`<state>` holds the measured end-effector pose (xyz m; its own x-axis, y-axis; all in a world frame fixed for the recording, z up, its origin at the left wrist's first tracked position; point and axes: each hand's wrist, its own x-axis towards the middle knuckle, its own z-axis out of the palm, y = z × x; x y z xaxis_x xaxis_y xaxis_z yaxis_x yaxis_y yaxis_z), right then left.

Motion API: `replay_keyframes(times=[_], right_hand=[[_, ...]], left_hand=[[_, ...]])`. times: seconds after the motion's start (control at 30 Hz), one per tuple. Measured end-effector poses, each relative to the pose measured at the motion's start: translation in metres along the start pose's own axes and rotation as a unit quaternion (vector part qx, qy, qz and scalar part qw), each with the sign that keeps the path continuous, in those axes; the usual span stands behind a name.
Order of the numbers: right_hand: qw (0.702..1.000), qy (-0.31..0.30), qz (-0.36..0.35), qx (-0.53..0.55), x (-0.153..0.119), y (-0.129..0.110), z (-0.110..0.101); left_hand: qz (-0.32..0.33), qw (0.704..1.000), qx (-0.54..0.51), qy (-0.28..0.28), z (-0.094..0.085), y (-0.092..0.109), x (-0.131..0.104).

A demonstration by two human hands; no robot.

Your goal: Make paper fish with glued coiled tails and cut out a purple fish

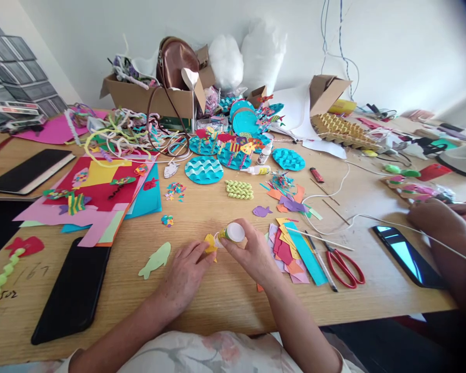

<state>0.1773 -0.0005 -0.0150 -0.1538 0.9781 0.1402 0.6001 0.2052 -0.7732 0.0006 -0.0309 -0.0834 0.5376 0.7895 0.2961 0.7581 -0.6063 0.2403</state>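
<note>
My right hand [252, 251] is wrapped round a small glue bottle [227, 234], tipped with its nozzle down to the left and its white base facing up. The nozzle end meets a small yellow paper cut-out [210, 243] on the table. With its fingertips, my left hand [188, 269] holds this cut-out against the wood; its full outline is partly covered. Left of that hand lies a pale green paper fish [155, 260]. A purple paper fish [262, 211] rests beyond my right hand.
Red-handled scissors [345, 267] and paper scraps [283, 248] lie to the right, near a phone [406, 256] and another person's arm [446, 243]. Coloured sheets [97, 181] and a black phone [73, 295] are at left. Blue wavy discs [204, 170] and a cardboard box [140, 101] stand behind.
</note>
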Motion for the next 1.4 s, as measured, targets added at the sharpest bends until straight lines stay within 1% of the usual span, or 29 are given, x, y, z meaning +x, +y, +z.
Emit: replay_keyframes(times=[0.13, 0.23, 0.3, 0.47, 0.57, 0.67, 0.83, 0.9, 0.97, 1.07, 1.17, 1.27, 1.4], right_hand=[[0.999, -0.018, 0.013, 0.030, 0.003, -0.002, 0.000], [0.996, -0.051, -0.006, 0.070, 0.007, -0.002, -0.001], [0.994, -0.074, -0.009, 0.077, 0.009, -0.001, -0.002], [0.993, -0.092, 0.050, 0.056, 0.012, -0.001, -0.004], [0.989, -0.095, 0.057, 0.096, 0.011, 0.001, -0.004], [0.980, -0.118, 0.063, 0.144, 0.010, 0.006, -0.006], [0.973, -0.150, 0.055, 0.169, 0.009, 0.011, -0.011], [0.973, -0.146, 0.052, 0.169, 0.009, 0.012, -0.011], [0.978, -0.126, 0.046, 0.158, 0.009, 0.012, -0.009], [0.988, -0.098, 0.035, 0.114, 0.010, 0.011, -0.006], [0.995, -0.067, 0.017, 0.077, 0.009, 0.011, -0.004], [0.997, -0.034, -0.002, 0.068, 0.009, 0.013, -0.002], [0.997, -0.018, 0.008, 0.074, 0.009, 0.014, 0.001]], left_hand=[[-0.004, 1.000, -0.001, 0.002, 0.000, 0.001, 0.000], [0.002, 1.000, 0.003, 0.004, 0.001, 0.002, 0.000], [0.004, 1.000, 0.004, 0.004, 0.001, 0.002, 0.000], [0.002, 1.000, -0.003, -0.012, -0.001, 0.000, 0.000], [0.006, 1.000, 0.001, -0.019, -0.001, 0.000, 0.000], [0.008, 1.000, 0.008, -0.011, 0.000, 0.000, 0.000], [-0.006, 1.000, 0.010, -0.007, 0.003, 0.001, -0.001], [-0.006, 1.000, 0.014, -0.005, 0.003, 0.001, -0.001], [0.002, 1.000, 0.016, -0.001, 0.002, 0.001, -0.001], [0.013, 1.000, 0.016, 0.011, 0.003, 0.000, -0.001], [0.010, 1.000, 0.016, 0.012, 0.004, 0.000, -0.001], [0.007, 1.000, -0.003, 0.010, 0.003, 0.000, 0.000], [0.006, 1.000, -0.012, 0.011, 0.001, 0.002, 0.001]])
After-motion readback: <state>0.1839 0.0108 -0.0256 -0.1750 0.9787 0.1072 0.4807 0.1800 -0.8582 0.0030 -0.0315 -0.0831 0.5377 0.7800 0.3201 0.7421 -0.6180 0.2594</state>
